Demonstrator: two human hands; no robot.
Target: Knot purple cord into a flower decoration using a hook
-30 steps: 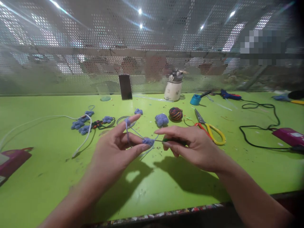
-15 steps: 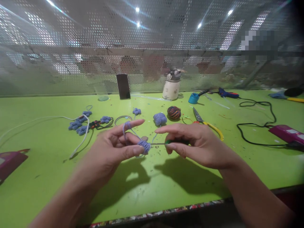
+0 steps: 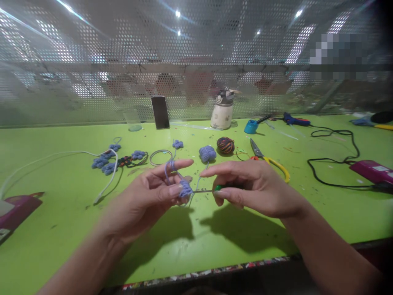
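Observation:
Between thumb and fingers, my left hand (image 3: pixel 153 188) pinches a small purple crochet piece (image 3: pixel 185 188). Purple yarn loops around its raised index finger. My right hand (image 3: pixel 251 184) is closed on the green handle of a crochet hook (image 3: pixel 203 191), whose thin shaft reaches into the stitches; the tip is hidden there. The right index finger stretches out beside a strand of yarn. Beyond the hands lie a purple yarn ball (image 3: pixel 208 153), a multicoloured yarn ball (image 3: pixel 225 146) and a small purple crocheted flower (image 3: pixel 177 144).
Yellow-handled scissors (image 3: pixel 270 157) lie right of the yarn. Several crocheted flowers (image 3: pixel 106 162) and a white cable (image 3: pixel 107 186) are at left. A phone (image 3: pixel 160 112) and a bottle (image 3: pixel 222 110) stand at the back. Magenta boxes (image 3: pixel 373 171) sit at both sides of the green table (image 3: pixel 245 250).
My left hand and the crochet piece have shifted slightly right, closer to my right hand. Less of the hook's shaft shows between them, and the view has moved slightly.

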